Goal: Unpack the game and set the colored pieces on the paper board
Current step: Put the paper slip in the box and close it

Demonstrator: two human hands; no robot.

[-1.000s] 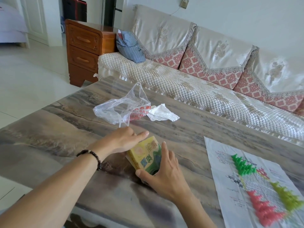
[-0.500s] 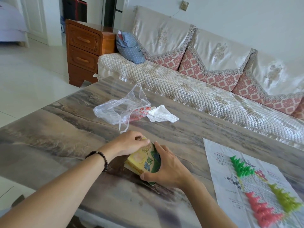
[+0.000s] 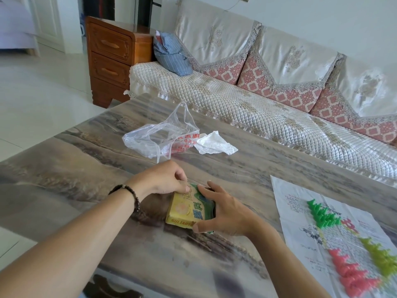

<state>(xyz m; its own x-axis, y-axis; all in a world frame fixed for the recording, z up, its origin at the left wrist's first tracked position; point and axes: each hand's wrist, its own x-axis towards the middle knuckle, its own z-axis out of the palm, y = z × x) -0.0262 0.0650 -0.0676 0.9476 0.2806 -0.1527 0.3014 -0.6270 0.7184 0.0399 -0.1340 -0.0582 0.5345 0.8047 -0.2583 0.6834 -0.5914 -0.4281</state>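
Head view, hands: left hand (image 3: 160, 179) and right hand (image 3: 225, 214) both grip the game box (image 3: 189, 209).
Upper centre: plastic bag (image 3: 159, 138), crumpled tissue (image 3: 214, 145).
Lower right: paper board (image 3: 322, 233), coloured pieces (image 3: 324, 216).

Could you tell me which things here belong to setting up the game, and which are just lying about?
Belongs to the job:
game box, held by left hand and right hand
paper board
green pieces
red pieces
yellow-green pieces

Lying about:
plastic bag
crumpled tissue
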